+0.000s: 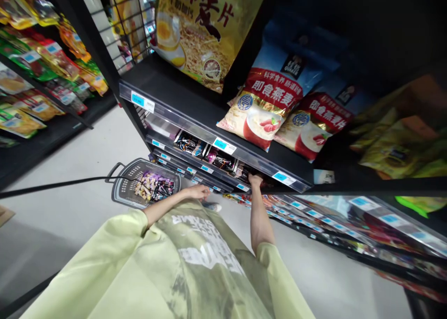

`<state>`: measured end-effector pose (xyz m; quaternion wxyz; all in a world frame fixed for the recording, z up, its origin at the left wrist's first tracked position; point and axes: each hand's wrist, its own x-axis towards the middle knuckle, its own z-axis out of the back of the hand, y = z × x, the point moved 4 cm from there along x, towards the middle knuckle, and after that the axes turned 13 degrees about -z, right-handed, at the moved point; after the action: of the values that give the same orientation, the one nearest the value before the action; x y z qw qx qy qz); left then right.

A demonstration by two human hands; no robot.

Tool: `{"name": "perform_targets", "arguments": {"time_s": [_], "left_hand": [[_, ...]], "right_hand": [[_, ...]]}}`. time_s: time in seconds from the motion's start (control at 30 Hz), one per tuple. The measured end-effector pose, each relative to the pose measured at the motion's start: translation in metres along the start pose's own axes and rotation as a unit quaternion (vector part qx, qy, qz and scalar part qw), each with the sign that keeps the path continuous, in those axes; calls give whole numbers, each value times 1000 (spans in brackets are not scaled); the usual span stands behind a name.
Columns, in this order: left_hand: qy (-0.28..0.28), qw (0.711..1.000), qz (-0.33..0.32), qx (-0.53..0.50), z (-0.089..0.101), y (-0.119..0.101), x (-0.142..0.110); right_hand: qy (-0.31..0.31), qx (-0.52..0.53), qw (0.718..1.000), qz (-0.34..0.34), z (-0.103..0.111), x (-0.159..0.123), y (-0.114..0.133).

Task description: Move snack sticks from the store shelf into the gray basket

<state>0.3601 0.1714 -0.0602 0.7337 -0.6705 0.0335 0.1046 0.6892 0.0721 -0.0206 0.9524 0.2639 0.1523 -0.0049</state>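
Observation:
My right hand [256,180] reaches under the upper shelf's front edge, at a box of dark-wrapped small packets [242,171]. Its fingertips are hidden among the packets and the shadow, so its grip does not show. My left hand [197,192] is in front of my body with its fingers curled. Whether anything is inside it cannot be made out. To its left, a grey shopping basket [120,195] stands on the floor, holding small purple, cream and dark packets [155,185]. Boxes of blue-wrapped packets [190,143] and pink-and-dark packets [220,159] share the lower shelf.
Above my hands, the black upper shelf [167,84] carries a large gold cereal bag [206,39] and red-and-blue oatmeal bags [267,95]. Price tags [224,145] line its edge. A black strap-like pole [63,184] extends from the basket. Another snack rack [38,146] stands at left.

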Motion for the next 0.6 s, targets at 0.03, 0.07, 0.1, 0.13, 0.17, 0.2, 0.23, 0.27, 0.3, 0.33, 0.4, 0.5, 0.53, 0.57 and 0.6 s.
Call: {"name": "perform_targets", "arguments": {"time_s": [0.03,0.07,0.1,0.13,0.17,0.2,0.23,0.27,0.3,0.33,0.4,0.5,0.53,0.57,0.6], "left_hand": [[0,1000,1,6,0,0,0],[1,1000,2,11,1,1,0],[2,1000,4,16,1,2,0],[3,1000,5,22,0,3,0],[6,1000,6,26,0,4,0],[9,999,7,31,0,5,0],[13,999,8,36,-1,5,0],[16,999,8,41,-2,5,1],[20,999,8,47,-2,6,1],[25,998,7,51,-3,5,2],[36,997,7,61,-5,4,3],[55,996,7,74,-8,3,3],[58,995,7,78,-8,2,3],[60,995,7,82,-8,3,2],[58,995,7,84,-7,3,1]], "right_hand": [[-7,-20,1000,-6,-1,2,-1],[-12,-38,999,-10,-1,4,-2],[-14,-53,998,-11,-1,6,-3],[-15,-66,998,-9,-1,7,-5],[-15,-78,997,-4,0,7,-7],[-17,-89,996,4,1,6,-9],[-21,-98,995,13,3,5,-11],[-28,-107,994,24,4,3,-12],[-35,-114,992,35,4,1,-13],[-41,-119,991,46,4,-1,-13],[-38,-131,988,69,0,-4,-12],[11,-159,983,91,-13,-2,-9],[30,-171,980,92,-18,0,-8],[45,-183,978,91,-22,3,-7],[57,-195,975,89,-25,6,-7]]}}
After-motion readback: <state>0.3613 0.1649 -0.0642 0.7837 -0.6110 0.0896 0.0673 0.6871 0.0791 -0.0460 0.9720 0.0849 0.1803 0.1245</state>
